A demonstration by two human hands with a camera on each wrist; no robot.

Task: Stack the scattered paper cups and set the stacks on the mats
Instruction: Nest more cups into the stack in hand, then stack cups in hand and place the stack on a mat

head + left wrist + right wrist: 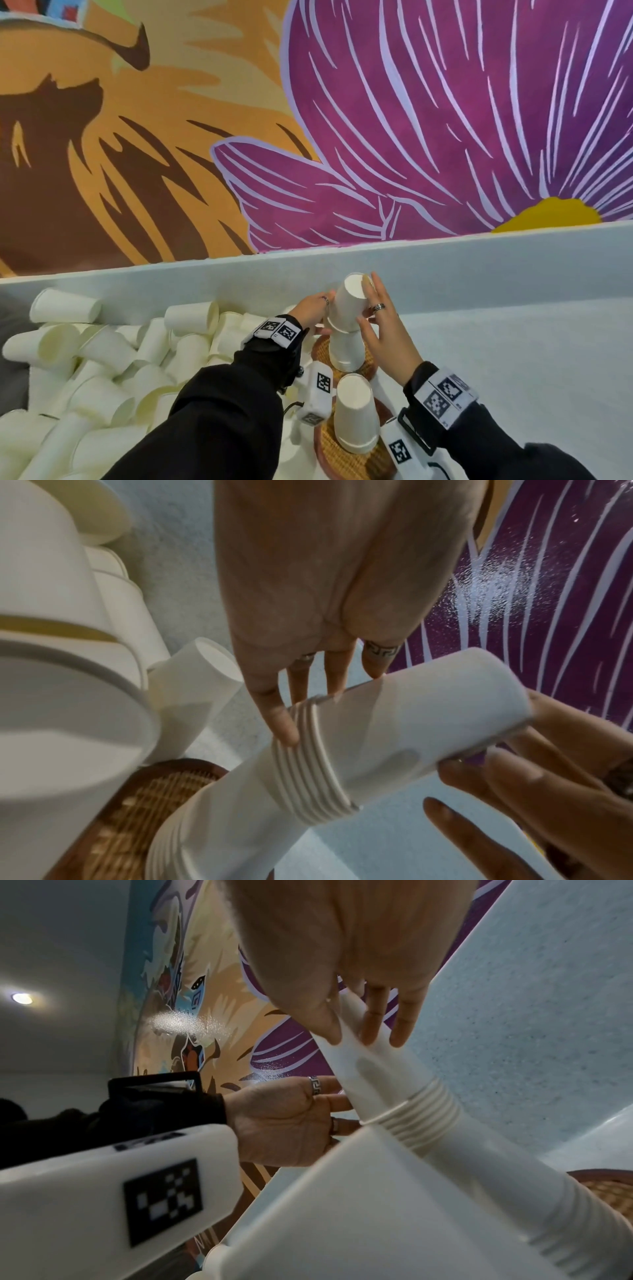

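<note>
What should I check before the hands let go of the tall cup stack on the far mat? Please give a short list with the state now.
1. Base of tall stack on far mat: ok.
2. Stack upright: not ok, the upper section tilts.
3. Left hand and right hand touching upper section on both sides: ok.
4. Upper section fully seated: cannot tell.
5. Near stack on near mat: ok.

Cups matt white paper; mats woven wicker; table speckled.

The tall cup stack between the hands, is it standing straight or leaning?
Leaning. The tall cup stack stands on the far mat, its upper section tilted off the lower one.
</note>
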